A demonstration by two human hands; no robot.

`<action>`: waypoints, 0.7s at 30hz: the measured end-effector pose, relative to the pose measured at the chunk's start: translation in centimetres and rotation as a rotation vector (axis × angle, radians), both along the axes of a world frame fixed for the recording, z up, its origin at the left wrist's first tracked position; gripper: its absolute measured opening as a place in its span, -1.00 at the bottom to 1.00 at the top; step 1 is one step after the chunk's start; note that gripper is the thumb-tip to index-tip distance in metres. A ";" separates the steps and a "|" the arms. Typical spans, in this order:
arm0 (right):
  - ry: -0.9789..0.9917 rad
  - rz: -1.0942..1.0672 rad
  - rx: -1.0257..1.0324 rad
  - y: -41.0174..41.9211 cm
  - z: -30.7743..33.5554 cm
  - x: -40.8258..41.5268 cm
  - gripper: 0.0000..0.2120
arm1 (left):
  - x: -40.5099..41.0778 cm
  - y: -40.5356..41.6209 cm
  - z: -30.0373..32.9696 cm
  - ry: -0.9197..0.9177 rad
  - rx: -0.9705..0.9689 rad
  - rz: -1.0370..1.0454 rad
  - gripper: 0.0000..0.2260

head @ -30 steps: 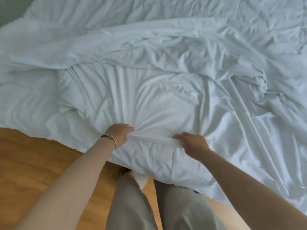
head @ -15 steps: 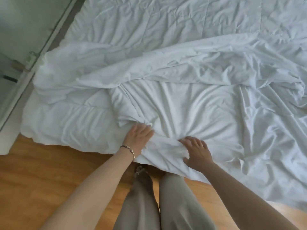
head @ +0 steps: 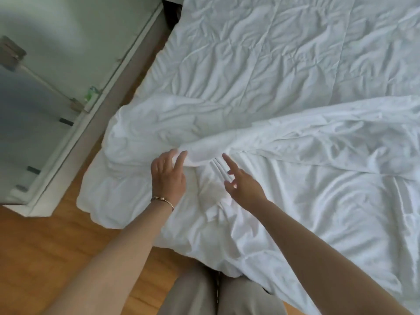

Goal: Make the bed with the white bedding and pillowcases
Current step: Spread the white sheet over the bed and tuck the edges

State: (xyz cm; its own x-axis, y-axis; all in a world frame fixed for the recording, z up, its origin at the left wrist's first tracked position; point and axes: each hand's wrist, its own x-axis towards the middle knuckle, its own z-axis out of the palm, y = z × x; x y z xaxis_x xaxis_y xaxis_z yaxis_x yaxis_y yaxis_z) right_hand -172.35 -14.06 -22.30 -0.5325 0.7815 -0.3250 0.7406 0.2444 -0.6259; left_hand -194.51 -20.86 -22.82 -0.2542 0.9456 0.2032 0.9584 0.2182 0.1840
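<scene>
- Bedding [head: 295, 64], white and creased, covers the bed across the right and centre of the frame.
- Left hand [head: 168, 176], grip loose with fingers spread, touches a raised fold [head: 204, 153] at mid-frame.
- Right hand [head: 244, 185], forefinger straight, holds nothing just beside that fold.
- Wood floor [head: 45, 246] lies lower left.

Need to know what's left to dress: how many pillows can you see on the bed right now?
0. Only the wrinkled white bedding shows on the bed, with both hands, left and right, at its bunched fold. The view cuts off part of the bed, so pillows may lie outside it.
</scene>
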 end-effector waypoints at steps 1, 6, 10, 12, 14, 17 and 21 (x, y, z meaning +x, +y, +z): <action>0.005 0.006 -0.032 0.8 0.3 -1.7 -0.18 | -1.1 -0.2 0.1 0.004 -0.106 0.118 -0.30; 0.011 -0.053 -0.213 5.1 -0.3 -10.6 -0.21 | -11.4 0.4 -0.1 0.061 -0.463 0.409 -0.46; -0.099 -0.242 -0.057 10.3 -0.3 -15.4 -0.56 | -18.7 8.3 1.1 0.000 -0.391 0.157 -0.67; -0.049 -0.396 0.031 13.6 0.8 -18.3 -0.61 | -20.9 13.6 2.0 -0.086 -0.388 0.099 -0.64; 0.003 -0.540 0.070 16.6 1.6 -20.7 -0.67 | -22.9 17.6 3.0 -0.125 -0.416 0.045 -0.64; -0.022 -0.624 0.069 19.6 1.8 -22.8 -0.67 | -26.0 22.8 2.9 -0.096 -0.468 -0.121 -0.69; -0.095 -0.618 0.063 25.1 1.4 -23.4 -0.65 | -28.1 31.8 4.3 0.157 -0.509 -0.332 -0.69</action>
